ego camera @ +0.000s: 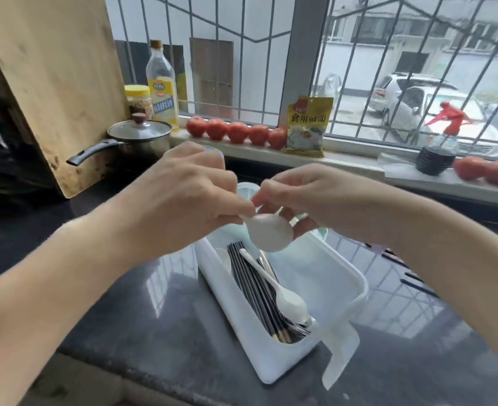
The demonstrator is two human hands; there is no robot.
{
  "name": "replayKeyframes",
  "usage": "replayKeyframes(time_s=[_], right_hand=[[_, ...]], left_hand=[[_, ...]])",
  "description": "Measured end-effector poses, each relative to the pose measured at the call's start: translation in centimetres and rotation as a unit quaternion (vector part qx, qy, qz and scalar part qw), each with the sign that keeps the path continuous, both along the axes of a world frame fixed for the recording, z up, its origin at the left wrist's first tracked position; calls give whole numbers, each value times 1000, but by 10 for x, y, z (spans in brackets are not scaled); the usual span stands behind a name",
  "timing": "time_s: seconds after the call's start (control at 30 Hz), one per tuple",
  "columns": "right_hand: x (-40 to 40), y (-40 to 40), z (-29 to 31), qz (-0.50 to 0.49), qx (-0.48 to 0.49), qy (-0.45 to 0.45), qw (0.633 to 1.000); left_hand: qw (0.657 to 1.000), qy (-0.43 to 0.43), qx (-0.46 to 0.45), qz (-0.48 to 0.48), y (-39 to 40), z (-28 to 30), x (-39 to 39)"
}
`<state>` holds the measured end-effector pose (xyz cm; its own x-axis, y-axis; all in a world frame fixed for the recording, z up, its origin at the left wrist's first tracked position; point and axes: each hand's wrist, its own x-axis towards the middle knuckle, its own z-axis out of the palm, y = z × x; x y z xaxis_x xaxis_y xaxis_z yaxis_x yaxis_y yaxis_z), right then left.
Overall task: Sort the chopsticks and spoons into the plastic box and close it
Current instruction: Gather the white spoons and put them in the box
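With left hand [183, 197] and right hand [315, 200] both pinching the white spoon [268, 231] at frame centre, lower gently, bowl first, beside the chopsticks [253, 285] inside the open plastic box [329, 276] just below on the worktop [142, 312].

The plastic box [324, 276] is set on the worktop [154, 312], chopsticks [256, 288] and a spoon [283, 294] laid inside. Another spoon [268, 232] is held above it between both hands. Behind, tomatoes [236, 131] are lined along the windowsill [344, 159], the pot [142, 139] at left.
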<state>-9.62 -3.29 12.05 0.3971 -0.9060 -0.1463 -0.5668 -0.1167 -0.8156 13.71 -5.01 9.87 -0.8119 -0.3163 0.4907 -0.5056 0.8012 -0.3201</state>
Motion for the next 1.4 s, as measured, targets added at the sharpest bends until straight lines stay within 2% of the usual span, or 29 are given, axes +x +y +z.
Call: replayKeyframes(time_s=[0.07, 0.13, 0.2, 0.27, 0.33, 0.37, 0.4, 0.47, 0.57, 0.6, 0.7, 0.8, 0.87, 0.9, 0.93, 1.03, 1.07, 1.1, 1.2, 1.3, 1.4], right_hand=[[0, 7, -10, 50, 9, 100, 994], [1, 12, -20, 55, -1, 130, 990], [2, 13, -27, 11, -37, 121, 992], [1, 11, -25, -75, -80, 74, 991], [-1, 7, -16, -126, -84, -12, 988], [-2, 6, -11, -127, -98, -10, 987], [-3, 6, -7, -111, -135, 50, 983], [0, 9, -2, -57, -218, 228, 947], [13, 15, -4, 80, -232, 420, 874], [15, 16, -7, 106, -238, 447, 856], [7, 6, -8, 80, -276, 398, 871], [-6, -9, -7, 68, -346, 407, 843], [-7, -17, -4, 113, -389, 402, 821], [-7, -20, -3, 149, -408, 401, 806], [-4, -22, -3, 190, -435, 408, 780], [8, -28, -21, 289, -525, 454, 660], [14, -31, -33, 319, -531, 475, 625], [20, -33, -46, 351, -530, 487, 600], [34, -40, -80, 434, -502, 479, 574], [42, -46, -100, 462, -497, 482, 554], [47, -48, -105, 462, -496, 487, 550]], left_hand=[[996, -81, -2, -42, -7, 16, -8], [989, -140, -4, -42, -9, 25, -18], [986, -155, 27, 56, -8, 27, -28], [977, -101, 88, 169, -6, 22, -36], [972, -20, 131, 195, -3, 17, -43], [969, 6, 155, 194, -3, 17, -45], [963, 20, 189, 191, -2, 19, -45], [954, -4, 242, 179, -2, 28, -46], [946, -74, 263, 176, -2, 36, -47], [935, -90, 285, 190, -2, 37, -47], [862, -80, 452, 217, 3, 37, -48], [748, 49, 643, 157, 10, 38, -43], [687, 86, 714, 105, 17, 41, -36], [679, 94, 721, 102, 20, 42, -32], [689, 106, 709, 113, 23, 41, -29], [784, 216, 555, 175, 23, 31, -17], [797, 279, 501, 187, 19, 24, -11], [792, 347, 464, 193, 15, 16, -4], [718, 495, 438, 217, 2, -9, 19], [650, 551, 465, 238, -4, -29, 36], [633, 545, 489, 253, -3, -38, 37]])
